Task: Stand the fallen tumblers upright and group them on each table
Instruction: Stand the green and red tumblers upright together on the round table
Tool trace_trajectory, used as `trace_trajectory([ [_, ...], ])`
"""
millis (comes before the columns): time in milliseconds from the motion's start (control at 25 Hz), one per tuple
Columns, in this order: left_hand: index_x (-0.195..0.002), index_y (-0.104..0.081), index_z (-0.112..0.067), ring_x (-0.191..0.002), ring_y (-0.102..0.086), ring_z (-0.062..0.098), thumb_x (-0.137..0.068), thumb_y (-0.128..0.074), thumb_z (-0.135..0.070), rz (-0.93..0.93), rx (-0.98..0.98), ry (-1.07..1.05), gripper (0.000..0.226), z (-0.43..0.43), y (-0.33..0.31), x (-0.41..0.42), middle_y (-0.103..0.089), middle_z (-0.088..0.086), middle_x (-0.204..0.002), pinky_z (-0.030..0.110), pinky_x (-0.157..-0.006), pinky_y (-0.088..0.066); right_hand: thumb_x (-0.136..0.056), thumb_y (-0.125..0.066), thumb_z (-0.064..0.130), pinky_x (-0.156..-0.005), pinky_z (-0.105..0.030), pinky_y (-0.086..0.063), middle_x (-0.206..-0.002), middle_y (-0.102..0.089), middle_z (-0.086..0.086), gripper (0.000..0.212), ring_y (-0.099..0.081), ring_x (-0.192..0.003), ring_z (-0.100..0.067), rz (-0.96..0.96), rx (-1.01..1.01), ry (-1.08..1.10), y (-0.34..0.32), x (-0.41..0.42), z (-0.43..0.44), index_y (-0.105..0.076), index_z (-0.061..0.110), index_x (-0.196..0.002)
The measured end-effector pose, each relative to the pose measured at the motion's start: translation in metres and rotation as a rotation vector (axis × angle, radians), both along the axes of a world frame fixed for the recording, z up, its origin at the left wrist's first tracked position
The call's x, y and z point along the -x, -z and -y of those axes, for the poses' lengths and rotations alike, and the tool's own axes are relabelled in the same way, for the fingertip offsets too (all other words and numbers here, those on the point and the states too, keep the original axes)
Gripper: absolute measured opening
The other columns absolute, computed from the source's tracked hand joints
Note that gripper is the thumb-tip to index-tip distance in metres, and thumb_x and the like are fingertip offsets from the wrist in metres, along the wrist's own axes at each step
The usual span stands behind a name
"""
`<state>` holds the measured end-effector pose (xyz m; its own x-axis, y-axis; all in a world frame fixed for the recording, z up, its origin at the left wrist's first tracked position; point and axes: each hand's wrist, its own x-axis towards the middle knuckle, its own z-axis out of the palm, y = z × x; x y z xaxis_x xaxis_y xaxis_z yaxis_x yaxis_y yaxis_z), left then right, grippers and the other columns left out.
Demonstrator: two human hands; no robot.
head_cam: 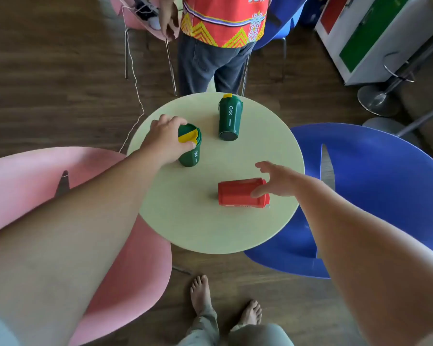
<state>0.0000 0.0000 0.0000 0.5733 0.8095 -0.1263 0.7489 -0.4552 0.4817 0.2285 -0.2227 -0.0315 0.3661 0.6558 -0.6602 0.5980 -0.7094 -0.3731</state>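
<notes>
Three tumblers are on the round pale-green table [210, 233]. A green tumbler with a yellow lid flap [190, 148] stands upright at the left, and my left hand [164, 141] is wrapped around its upper part. A second green tumbler [230, 118] lies on its side at the back, its base toward me. A red tumbler [240, 193] lies on its side near the front right. My right hand [276, 181] hovers over the red tumbler's right end, fingers spread, thumb touching it.
A pink chair [135, 258] stands at the table's left and a blue chair [375, 186] at its right. Another person in an orange patterned shirt [223, 18] stands just behind the table. A white cord [135, 96] runs down to the floor. My bare feet are below.
</notes>
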Motion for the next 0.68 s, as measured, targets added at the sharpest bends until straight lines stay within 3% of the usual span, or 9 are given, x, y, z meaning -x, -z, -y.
trace_trajectory([
  [200,-0.153,-0.038,-0.029,-0.138,-0.043,0.037,-0.076,-0.079,-0.057,-0.088,0.04,-0.048,0.092,-0.003,0.005,-0.012,-0.042,0.01,-0.153,0.046,-0.106,-0.042,-0.057,-0.083,0.044,-0.11,-0.047,-0.044,-0.155,-0.049,0.004,0.116,-0.051,-0.134,-0.027,-0.01,0.142,-0.062,0.016,0.003,-0.006,-0.028,0.043,-0.158],
  [320,-0.157,-0.033,-0.025,-0.139,-0.045,0.038,-0.071,-0.079,-0.064,-0.152,0.082,-0.093,0.105,-0.005,0.008,-0.015,-0.04,0.011,-0.156,0.047,-0.105,-0.043,-0.06,-0.079,0.041,-0.103,-0.044,-0.048,-0.148,-0.052,0.002,0.109,-0.054,-0.127,-0.027,-0.019,0.144,-0.08,0.019,0.0,-0.007,-0.03,0.042,-0.158],
  [440,-0.153,-0.039,-0.021,-0.131,-0.054,0.038,-0.073,-0.081,-0.054,-0.176,0.1,-0.107,0.097,-0.003,0.007,-0.022,-0.044,0.011,-0.15,0.039,-0.094,-0.044,-0.06,-0.078,0.042,-0.1,-0.043,-0.05,-0.138,-0.055,0.004,0.105,-0.055,-0.12,-0.024,-0.027,0.128,-0.098,0.024,-0.002,-0.004,-0.035,0.039,-0.156],
  [560,-0.151,-0.043,-0.023,-0.13,-0.054,0.032,-0.071,-0.081,-0.039,-0.15,0.127,0.035,0.09,0.003,0.002,-0.033,-0.043,0.006,-0.15,0.033,-0.088,-0.041,-0.061,-0.079,0.044,-0.099,-0.043,-0.05,-0.133,-0.056,0.005,0.103,-0.055,-0.116,-0.023,-0.04,0.103,-0.095,0.028,-0.005,-0.002,-0.037,0.037,-0.155],
  [680,-0.152,-0.041,-0.027,-0.133,-0.052,0.027,-0.068,-0.082,-0.032,-0.171,0.17,0.234,0.093,0.01,0.002,-0.043,-0.041,0.001,-0.155,0.033,-0.096,-0.045,-0.061,-0.08,0.043,-0.101,-0.044,-0.051,-0.136,-0.055,0.003,0.104,-0.055,-0.118,-0.025,-0.054,0.082,-0.085,0.032,-0.008,0.001,-0.037,0.036,-0.155],
])
